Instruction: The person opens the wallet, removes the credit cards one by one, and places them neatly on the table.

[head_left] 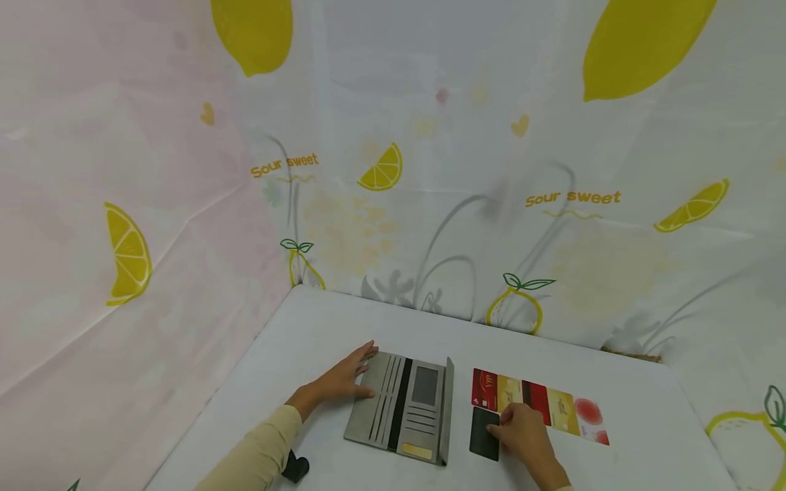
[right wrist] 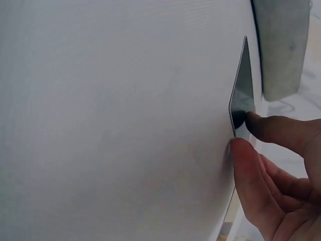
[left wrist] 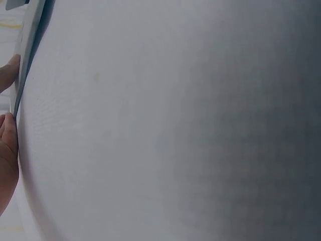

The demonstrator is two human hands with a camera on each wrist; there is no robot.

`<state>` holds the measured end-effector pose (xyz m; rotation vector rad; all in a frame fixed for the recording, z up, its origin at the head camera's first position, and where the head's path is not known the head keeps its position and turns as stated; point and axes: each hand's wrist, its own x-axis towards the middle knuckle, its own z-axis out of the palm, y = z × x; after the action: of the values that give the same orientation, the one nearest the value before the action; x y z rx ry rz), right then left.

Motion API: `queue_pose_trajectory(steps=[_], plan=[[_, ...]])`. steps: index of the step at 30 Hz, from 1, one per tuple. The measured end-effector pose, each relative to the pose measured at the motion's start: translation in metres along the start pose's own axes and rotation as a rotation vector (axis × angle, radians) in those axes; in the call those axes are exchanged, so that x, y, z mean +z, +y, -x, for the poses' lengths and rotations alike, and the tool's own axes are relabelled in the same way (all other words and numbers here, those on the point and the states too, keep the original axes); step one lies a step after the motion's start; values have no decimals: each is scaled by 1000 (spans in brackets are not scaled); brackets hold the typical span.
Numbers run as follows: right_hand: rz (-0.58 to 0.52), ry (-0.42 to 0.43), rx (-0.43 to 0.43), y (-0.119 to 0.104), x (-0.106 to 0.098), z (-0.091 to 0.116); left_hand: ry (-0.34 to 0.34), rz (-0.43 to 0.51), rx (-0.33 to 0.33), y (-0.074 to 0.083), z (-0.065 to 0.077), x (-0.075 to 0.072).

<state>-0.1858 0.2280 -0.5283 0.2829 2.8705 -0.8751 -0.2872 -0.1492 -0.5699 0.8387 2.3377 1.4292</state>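
Note:
A grey wallet point(head_left: 371, 409) lies opened out, with card slots, a dark window pocket and a small gold plate showing. My left hand point(head_left: 338, 378) rests at its left edge, thumb on the face and the other fingers stretched along the upper left corner. In the left wrist view, the thumb point(left wrist: 10, 73) touches the wallet's side. My right hand point(head_left: 525, 436) pinches a black card point(head_left: 484, 433) by its right edge, between thumb and index finger. The right wrist view shows that card point(right wrist: 243, 88) on a slant, its edge against the index fingertip.
Several red, gold and white-pink cards, among them a red card point(head_left: 484, 389), lie in a row above the right hand. A small black object point(head_left: 296, 468) sits beside the left sleeve. Lemon-printed sheets point(head_left: 430, 239) wall in the white table point(head_left: 344, 317) at the back.

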Motion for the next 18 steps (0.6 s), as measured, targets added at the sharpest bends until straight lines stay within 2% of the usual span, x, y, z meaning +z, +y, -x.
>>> queue_pose_trajectory(steps=[3,7,12,15,18], plan=[[6,50,-71,-8,3,4,0,14,-3,2,1,0],[-42,111,-179,-30,8,18,-3,24,-7,1,1,0],[-118,137,-326,-61,15,39,-4,10,-7,1,0,0],[-153,107,-424,-73,20,52,-2,15,-6,3,0,0],[-179,32,-496,-80,26,62,-1,14,-1,2,-1,0]])
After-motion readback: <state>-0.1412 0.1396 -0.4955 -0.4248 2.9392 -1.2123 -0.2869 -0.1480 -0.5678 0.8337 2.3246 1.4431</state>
